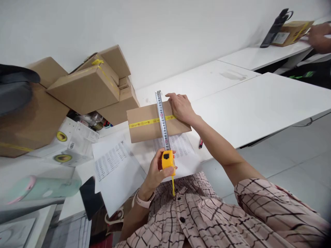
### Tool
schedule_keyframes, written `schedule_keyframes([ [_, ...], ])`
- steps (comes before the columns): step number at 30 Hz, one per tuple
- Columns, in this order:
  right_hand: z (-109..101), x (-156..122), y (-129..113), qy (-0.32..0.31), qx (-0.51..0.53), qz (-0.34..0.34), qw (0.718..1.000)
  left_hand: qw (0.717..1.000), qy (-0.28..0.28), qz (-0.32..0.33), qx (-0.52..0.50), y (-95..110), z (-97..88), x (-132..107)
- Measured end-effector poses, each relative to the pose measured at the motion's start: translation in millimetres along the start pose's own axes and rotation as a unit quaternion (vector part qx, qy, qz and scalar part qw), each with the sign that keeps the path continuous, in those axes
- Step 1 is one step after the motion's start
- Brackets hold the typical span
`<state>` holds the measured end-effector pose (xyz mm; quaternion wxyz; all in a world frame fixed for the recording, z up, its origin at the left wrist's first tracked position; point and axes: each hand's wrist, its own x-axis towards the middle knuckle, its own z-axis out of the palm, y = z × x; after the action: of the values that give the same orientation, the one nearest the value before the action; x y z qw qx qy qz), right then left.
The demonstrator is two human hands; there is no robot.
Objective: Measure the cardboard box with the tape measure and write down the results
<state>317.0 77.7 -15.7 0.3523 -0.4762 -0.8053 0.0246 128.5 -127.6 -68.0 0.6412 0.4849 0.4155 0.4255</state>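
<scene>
My left hand [155, 170] is closed round a yellow tape measure [169, 161], close to my body. Its silver blade [162, 124] is pulled out away from me and lies across the top of a small cardboard box [143, 132]. The blade's end reaches past the box's far edge. Yellow printed tape runs along the box top. At the right end of the box, my right hand [182, 108] grips the far corner, its index finger stretched toward the blade. Printed sheets [181, 148] lie partly under the box.
Stacked cardboard boxes [85, 88] stand at the left against the wall. Another printed sheet [116, 175], white avocado-print cartons [71, 141] and a mint bottle [49, 187] are nearer. A red-and-black object [201, 143] lies right of the box. Another person's hand [320, 36] is beside a taped box [292, 32] and dark bottle [274, 29].
</scene>
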Motion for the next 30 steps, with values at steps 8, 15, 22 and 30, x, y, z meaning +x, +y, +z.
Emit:
schedule_keyframes([
  [8, 1.3, -1.0, 6.8, -0.022, -0.044, -0.047, 0.998, 0.998, -0.019, -0.054, -0.031, -18.7, 8.1, -10.1],
  [15, 1.0, -0.9, 6.6, -0.027, -0.044, -0.046, 0.998, 0.999, 0.003, -0.039, 0.000, -42.3, 22.5, -10.2],
  [22, -0.3, -3.1, 5.6, -0.026, -0.054, -0.049, 0.997, 0.999, -0.003, -0.045, 0.015, -43.4, 21.5, -10.6],
  [30, 6.2, -29.3, 7.4, 0.043, -0.003, 0.042, 0.998, 0.950, 0.218, 0.200, 0.102, 1.8, -27.8, -49.5],
])
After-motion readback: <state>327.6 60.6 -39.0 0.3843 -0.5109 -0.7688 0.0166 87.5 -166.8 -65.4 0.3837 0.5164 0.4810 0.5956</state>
